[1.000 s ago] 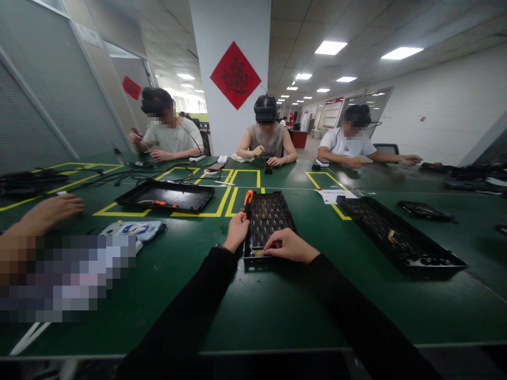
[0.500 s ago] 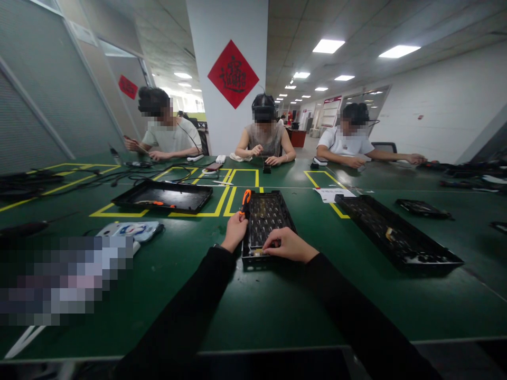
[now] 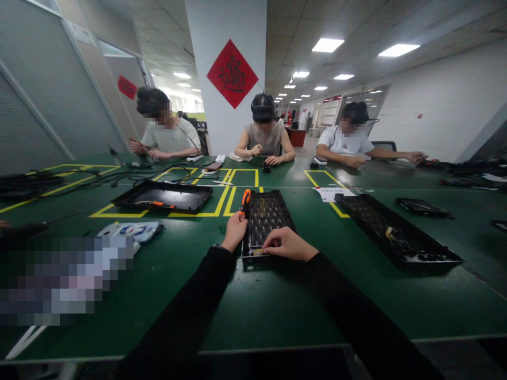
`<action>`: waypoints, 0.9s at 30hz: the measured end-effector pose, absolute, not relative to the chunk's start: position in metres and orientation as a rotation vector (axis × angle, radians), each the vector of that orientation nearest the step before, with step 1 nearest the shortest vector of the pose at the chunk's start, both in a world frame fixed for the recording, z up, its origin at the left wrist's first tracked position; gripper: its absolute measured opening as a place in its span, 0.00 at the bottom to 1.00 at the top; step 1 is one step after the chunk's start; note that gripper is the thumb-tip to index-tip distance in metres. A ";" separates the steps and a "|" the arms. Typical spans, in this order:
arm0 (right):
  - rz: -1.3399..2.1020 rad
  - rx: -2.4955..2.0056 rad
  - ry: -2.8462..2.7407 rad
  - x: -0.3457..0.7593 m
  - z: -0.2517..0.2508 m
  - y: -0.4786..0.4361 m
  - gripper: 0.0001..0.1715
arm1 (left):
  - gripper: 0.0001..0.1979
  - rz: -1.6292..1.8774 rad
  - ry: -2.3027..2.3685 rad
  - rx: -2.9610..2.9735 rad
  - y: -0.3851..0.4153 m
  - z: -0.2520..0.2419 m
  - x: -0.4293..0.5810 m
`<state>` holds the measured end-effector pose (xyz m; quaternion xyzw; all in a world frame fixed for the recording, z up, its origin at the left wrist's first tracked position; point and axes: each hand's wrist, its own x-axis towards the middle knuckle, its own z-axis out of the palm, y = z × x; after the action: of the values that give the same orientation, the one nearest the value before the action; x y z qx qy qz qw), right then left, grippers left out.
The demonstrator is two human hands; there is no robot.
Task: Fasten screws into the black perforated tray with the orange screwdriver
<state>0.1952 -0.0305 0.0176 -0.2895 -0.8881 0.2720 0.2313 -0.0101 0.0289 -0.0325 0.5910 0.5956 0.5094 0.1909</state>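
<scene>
My left hand (image 3: 236, 232) is closed at the left side of a black rectangular tray (image 3: 293, 214), its fingers around the lower end of an orange-and-black handled tool (image 3: 246, 199). The tool points away from me along the tray's left wall; its exact kind is unclear. Rows of small light metal pieces (image 3: 266, 212) cover the tray's dark inside. My right hand (image 3: 291, 244) reaches over the near right corner, thumb and fingertips pinched together at a small yellowish part (image 3: 258, 253) by the near wall. Whatever the pinch holds is too small to make out.
Another black tray (image 3: 162, 195) with an orange-marked tool lies at left, and a long black tray (image 3: 400, 229) at right. A phone-like case (image 3: 130, 230) lies at left. Three co-workers sit across the green table (image 3: 253, 311), cables (image 3: 91, 179) between us.
My hands and the tray hold nearly the same positions. Across the table, the left co-worker's raised hand has moved slightly to the right.
</scene>
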 end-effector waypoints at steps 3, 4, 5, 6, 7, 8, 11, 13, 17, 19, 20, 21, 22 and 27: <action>0.772 -0.798 -2.419 0.195 0.018 -0.031 0.13 | 0.12 1.435 1.661 1.649 0.029 -0.033 -0.010; 0.776 -0.795 -2.420 0.195 0.019 -0.031 0.13 | 0.11 1.436 1.657 1.646 0.029 -0.032 -0.010; 0.776 -0.795 -2.423 0.195 0.019 -0.031 0.13 | 0.11 1.434 1.657 1.643 0.028 -0.032 -0.010; 0.775 -0.797 -2.428 0.195 0.019 -0.031 0.13 | 0.11 1.430 1.661 1.641 0.028 -0.031 -0.009; 0.774 -0.800 -2.434 0.195 0.019 -0.031 0.13 | 0.12 1.427 1.667 1.638 0.028 -0.031 -0.009; 0.772 -0.803 -2.437 0.196 0.019 -0.031 0.13 | 0.12 1.426 1.675 1.634 0.028 -0.031 -0.009; 0.770 -0.800 -2.435 0.196 0.019 -0.031 0.13 | 0.12 1.421 1.688 1.635 0.028 -0.030 -0.009; 0.776 -0.786 -2.435 0.196 0.019 -0.031 0.13 | 0.12 1.419 1.690 1.644 0.028 -0.031 -0.009; 0.783 -0.792 -2.454 0.196 0.019 -0.031 0.13 | 0.11 1.423 1.684 1.634 0.028 -0.031 -0.009; 0.779 -0.804 -2.462 0.196 0.018 -0.031 0.13 | 0.11 1.425 1.675 1.619 0.027 -0.030 -0.009; 0.776 -0.806 -2.464 0.196 0.019 -0.031 0.13 | 0.11 1.425 1.670 1.616 0.027 -0.030 -0.009; 0.770 -0.805 -2.463 0.196 0.019 -0.030 0.13 | 0.11 1.426 1.665 1.616 0.027 -0.030 -0.009; 0.764 -0.801 -2.459 0.196 0.019 -0.031 0.13 | 0.11 1.427 1.662 1.617 0.027 -0.030 -0.009; 0.760 -0.785 -2.424 0.196 0.020 -0.031 0.12 | 0.11 1.440 1.656 1.612 0.027 -0.031 -0.009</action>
<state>0.1960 -0.0312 0.0199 -0.2867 -0.8852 0.2777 0.2389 -0.0086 0.0275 -0.0310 0.5790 0.5950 0.5173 0.2077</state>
